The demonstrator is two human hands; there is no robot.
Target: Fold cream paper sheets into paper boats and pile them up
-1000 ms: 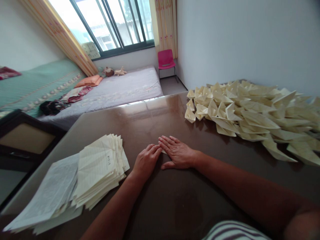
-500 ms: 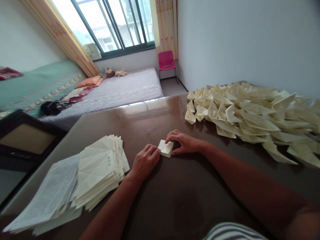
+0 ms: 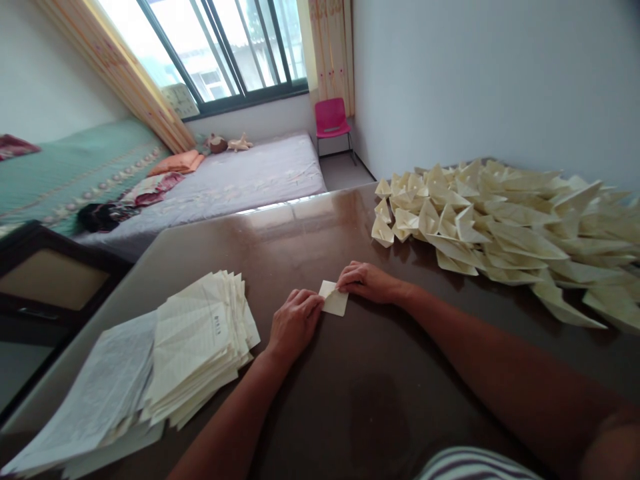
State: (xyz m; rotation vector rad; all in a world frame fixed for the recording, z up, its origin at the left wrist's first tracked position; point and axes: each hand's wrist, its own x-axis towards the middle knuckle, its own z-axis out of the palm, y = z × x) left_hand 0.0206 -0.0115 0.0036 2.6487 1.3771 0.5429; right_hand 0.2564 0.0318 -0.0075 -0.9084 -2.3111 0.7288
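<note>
— Pale walls (image 3: 475,80) enclose a bedroom, where a bed (image 3: 280,160) with a lilac sheet stands at the far side, before a sliding window (image 3: 240,53). What fills the foreground?

— Brown and glossy, a broad surface (image 3: 225,253) runs across it. Past its far edge, near the corner, stands a bright pink chair (image 3: 331,120).

— And on the surface, what is biggest?

— At the right, a heap of folded paper boats (image 3: 505,220), cream-coloured, many with pointed ends, crowded and overlapping near the wall. At the left lies a stack of papers (image 3: 193,353), cream sheets fanned unevenly beside greyish printed ones; the print is too small to read.

— Where are the person's hands?

— Both between the stack and the boats, forearms reaching in from the bottom. The left hand (image 3: 296,320) has its fingers curled close together, closed on the left corner of a small folded paper square (image 3: 337,304). The right hand (image 3: 367,280) has its fingers bunched in a pinch on the square's upper right edge.

— And the square itself?

— Cream, lying on the surface near the middle, between the two hands.
</note>
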